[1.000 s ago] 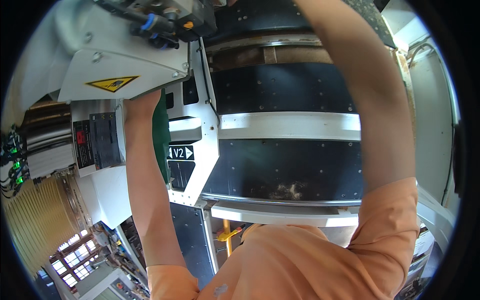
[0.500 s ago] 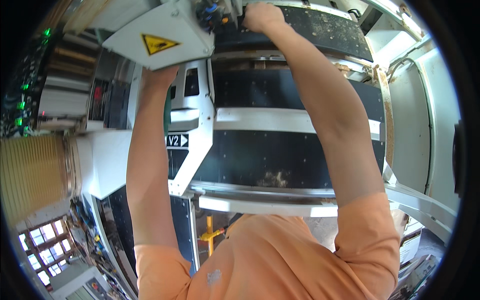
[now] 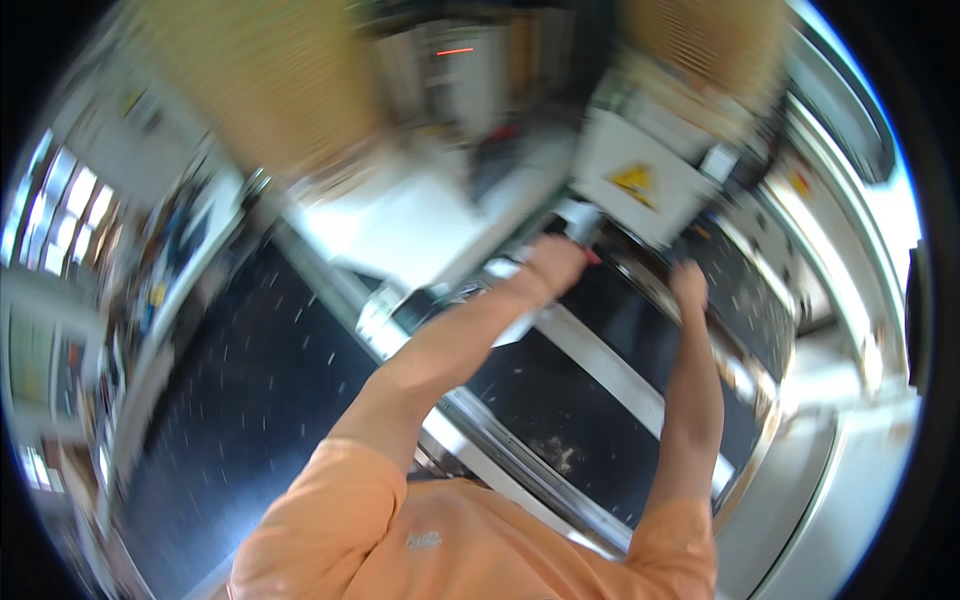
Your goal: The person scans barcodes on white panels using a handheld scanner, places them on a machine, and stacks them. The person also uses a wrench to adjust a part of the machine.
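White machine cover [image 3: 650, 165], marked with a yellow warning triangle [image 3: 635, 186], stands in the head view right of upper centre, tilted in the picture and directly beyond the person's two hands. Motion blur softens much of the upper part. Left hand [image 3: 556, 264] is below and to the left of the cover, its arm reaching in from the lower left; the fingers appear curled, just beside a small red part [image 3: 591, 257] and a pale metallic fitting [image 3: 582, 222]. Whether it grasps either item cannot be determined. Right hand [image 3: 689, 286] is near the cover's lower right corner; its fingertips are lost in blur and shadow, and its grip cannot be told. Beneath the forearms lie black bed panels [image 3: 530, 390] separated by a white crossbar [image 3: 605, 365]; a pale dusty patch [image 3: 562, 455] marks the nearer panel. A metal rail [image 3: 545, 475] borders that panel on the person's side. To the left extends a dark speckled table [image 3: 250, 390]; beyond it, a tan ribbed sheet [image 3: 265, 80] hangs above a white surface [image 3: 385, 215]. Orange sleeves [image 3: 320, 520] cover both upper arms.
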Tool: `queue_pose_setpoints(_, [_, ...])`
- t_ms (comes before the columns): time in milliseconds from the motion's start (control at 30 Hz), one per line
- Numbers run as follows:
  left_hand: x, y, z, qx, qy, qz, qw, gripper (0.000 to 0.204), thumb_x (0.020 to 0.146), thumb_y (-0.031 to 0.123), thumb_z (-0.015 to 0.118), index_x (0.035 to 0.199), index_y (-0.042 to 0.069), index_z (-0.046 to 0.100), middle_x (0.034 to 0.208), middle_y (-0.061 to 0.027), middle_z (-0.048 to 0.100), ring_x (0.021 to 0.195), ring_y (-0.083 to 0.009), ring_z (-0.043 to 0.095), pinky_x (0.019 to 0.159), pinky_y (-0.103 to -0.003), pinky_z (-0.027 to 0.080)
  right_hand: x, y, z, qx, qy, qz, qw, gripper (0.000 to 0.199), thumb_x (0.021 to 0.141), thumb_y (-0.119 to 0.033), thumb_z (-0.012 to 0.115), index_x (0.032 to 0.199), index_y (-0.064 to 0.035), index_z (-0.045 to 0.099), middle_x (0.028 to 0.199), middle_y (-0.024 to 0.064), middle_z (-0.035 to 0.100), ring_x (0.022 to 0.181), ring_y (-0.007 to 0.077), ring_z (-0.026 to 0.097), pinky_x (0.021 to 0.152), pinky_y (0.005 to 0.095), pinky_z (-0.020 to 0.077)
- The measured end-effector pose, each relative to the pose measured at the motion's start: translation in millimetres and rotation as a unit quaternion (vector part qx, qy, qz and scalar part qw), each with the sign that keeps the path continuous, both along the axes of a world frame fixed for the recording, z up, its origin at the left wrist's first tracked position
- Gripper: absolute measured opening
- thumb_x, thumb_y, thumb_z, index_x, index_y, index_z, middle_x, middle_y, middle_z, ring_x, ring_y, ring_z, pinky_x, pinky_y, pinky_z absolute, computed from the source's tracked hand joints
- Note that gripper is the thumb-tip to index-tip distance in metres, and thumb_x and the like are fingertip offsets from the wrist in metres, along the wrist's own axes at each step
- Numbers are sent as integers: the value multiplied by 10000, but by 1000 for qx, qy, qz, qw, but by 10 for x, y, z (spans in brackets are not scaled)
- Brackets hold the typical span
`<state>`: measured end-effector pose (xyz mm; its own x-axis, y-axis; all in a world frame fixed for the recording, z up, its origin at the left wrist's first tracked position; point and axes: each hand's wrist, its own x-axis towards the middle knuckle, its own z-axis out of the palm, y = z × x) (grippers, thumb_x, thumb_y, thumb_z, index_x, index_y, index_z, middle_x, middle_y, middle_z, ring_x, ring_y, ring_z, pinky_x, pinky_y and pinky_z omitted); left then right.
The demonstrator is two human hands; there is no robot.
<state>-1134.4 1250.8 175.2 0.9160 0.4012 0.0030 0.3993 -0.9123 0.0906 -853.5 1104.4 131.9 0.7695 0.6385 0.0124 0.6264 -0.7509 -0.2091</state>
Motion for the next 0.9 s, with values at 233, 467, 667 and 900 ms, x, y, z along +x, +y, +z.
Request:
queue_pose_setpoints(233, [-2416, -1747, -40, -422, -303, 153, 841, 490, 990, 507, 560, 879, 34, 621, 721, -220, 641, 732, -373, 678, 666, -503, 522, -2805, -1490, 166, 404, 266, -148, 863, 346, 1041, -283, 553, 838, -2, 564, 699, 64, 534, 596, 120, 503, 519, 273, 399])
queue_pose_setpoints(467, [-4094, -2084, -109, -534, -434, 320, 651, 389, 922, 344, 722, 793, -16, 649, 639, -28, 610, 592, -104, 560, 548, -306, 492, -5693, -1392, 342, 183, 200, 328, 905, 339, 918, -58, 615, 1249, -17, 560, 1138, 176, 654, 974, 391, 662, 802, 442, 550])
queue_pose_setpoints(667, [-5866, -1974, -235, -423, -464, 451, 634, 212, 892, 157, 638, 775, -10, 694, 671, -24, 642, 628, -99, 605, 567, -255, 438, -6768, -1555, -6, 121, 445, 535, 707, 563, 906, -237, 678, 1380, 9, 500, 1336, 231, 541, 1195, 382, 572, 977, 433, 501])
queue_pose_setpoints(900, [-7599, -1720, -461, -93, -102, 575, 806, 404, 907, 311, 708, 814, -79, 658, 734, -273, 648, 690, -441, 656, 624, -477, 485, -7448, -1589, -2236, -58, 340, 282, 896, 736, 767, -351, 797, 1330, 34, 519, 1222, 297, 602, 1207, 455, 552, 1051, 490, 444])
